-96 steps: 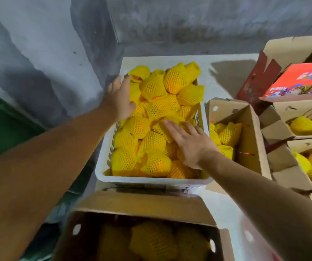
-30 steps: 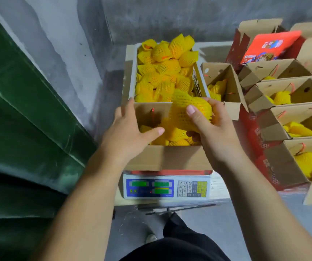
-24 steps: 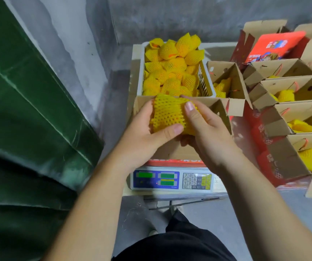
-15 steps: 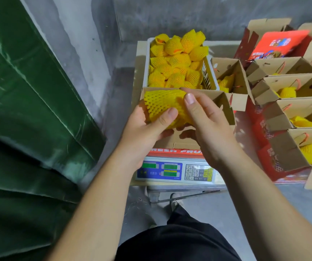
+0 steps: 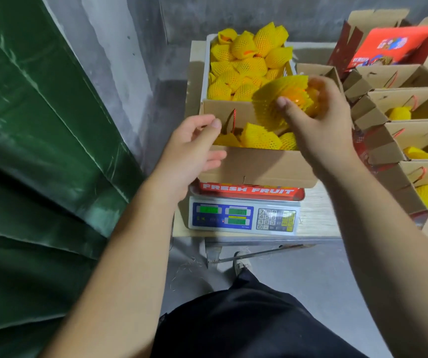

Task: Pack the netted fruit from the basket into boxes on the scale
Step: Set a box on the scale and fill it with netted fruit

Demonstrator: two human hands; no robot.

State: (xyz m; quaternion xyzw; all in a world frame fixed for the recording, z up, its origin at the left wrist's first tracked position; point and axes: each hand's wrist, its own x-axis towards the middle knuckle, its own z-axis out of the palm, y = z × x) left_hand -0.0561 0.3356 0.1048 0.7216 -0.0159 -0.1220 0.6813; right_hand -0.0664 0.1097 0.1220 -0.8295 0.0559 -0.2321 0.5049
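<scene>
A cardboard box [image 5: 257, 166] marked FRESH FRUIT stands on the white scale [image 5: 242, 217] and holds several fruits in yellow foam nets [image 5: 259, 138]. My right hand [image 5: 319, 122] grips one netted fruit [image 5: 282, 99] above the box's right half; the orange fruit shows through the net's open end. My left hand [image 5: 194, 148] hovers at the box's left wall with loosely curled fingers and holds nothing. Behind the box, the white basket [image 5: 206, 71] is piled with more netted fruit [image 5: 246, 65].
A row of open cardboard boxes [image 5: 409, 130] with netted fruit runs down the right side, with a red printed box [image 5: 394, 46] at the back. A green tarpaulin [image 5: 39, 164] fills the left. A grey concrete wall stands behind. My dark trousers and a shoe show below the bench.
Both hands held the netted fruit over the box; now my left hand has let go and dropped to the box's left wall. My right hand has carried the fruit to the right.
</scene>
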